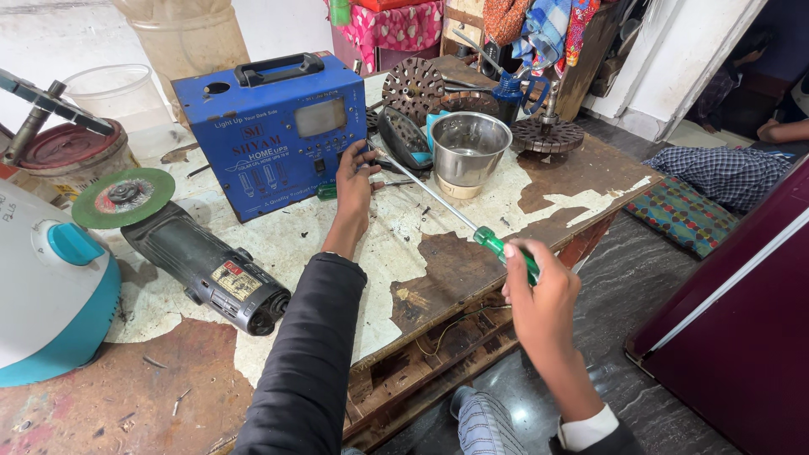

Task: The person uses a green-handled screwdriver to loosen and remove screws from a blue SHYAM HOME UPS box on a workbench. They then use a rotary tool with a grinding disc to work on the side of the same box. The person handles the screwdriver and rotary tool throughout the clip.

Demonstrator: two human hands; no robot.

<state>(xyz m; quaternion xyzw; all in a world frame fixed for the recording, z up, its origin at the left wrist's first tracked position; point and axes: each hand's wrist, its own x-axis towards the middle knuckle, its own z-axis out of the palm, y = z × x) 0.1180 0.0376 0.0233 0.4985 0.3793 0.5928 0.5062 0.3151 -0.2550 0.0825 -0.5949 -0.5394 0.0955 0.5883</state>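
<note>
A blue metal box with a black handle and a small display (278, 126) stands on the worn workbench (438, 270). My left hand (354, 181) rests against the box's right front corner, fingers touching its panel. My right hand (539, 291) grips the green handle of a long screwdriver (438, 202). Its thin shaft runs up and left, and the tip meets the box's right side near my left hand. A second, small green-handled tool (327, 191) lies on the bench just under my left hand.
An angle grinder with a green disc (181, 244) lies left of the box. A steel jar (466, 152), toothed discs (413, 84), a white and teal appliance (50, 286) and plastic tubs (118, 93) crowd the bench. A maroon cabinet (742, 320) stands right; another person's arm (779, 131) at far right.
</note>
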